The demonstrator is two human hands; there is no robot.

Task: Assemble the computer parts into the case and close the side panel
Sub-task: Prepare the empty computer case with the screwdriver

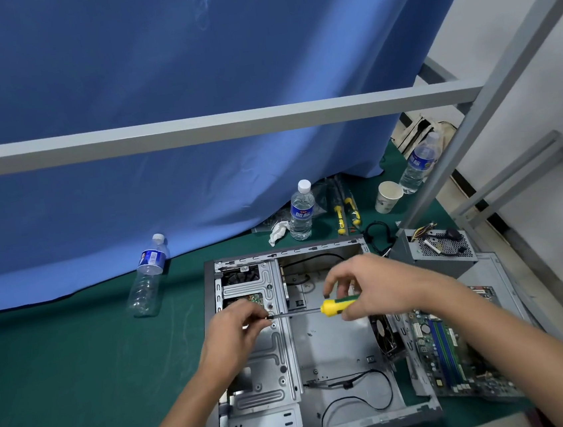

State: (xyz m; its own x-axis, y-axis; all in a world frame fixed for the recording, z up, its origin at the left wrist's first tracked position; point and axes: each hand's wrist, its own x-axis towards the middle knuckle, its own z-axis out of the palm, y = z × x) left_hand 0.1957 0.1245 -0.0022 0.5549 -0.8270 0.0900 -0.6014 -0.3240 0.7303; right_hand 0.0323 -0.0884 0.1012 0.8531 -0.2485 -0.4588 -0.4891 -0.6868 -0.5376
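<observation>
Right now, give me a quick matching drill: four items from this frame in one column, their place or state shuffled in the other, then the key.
Items:
1. screwdriver
2. motherboard
3. paper cup
4. power supply

Places or states:
A. standing upright on the green mat, near the curtain's edge
B. outside the case, beyond its far right corner, wires on top
C. held level over the open case, handle in the right hand, tip at the left hand
D. lying right of the case, not yet installed

Pairs: 1-C, 2-D, 3-A, 4-B
</observation>
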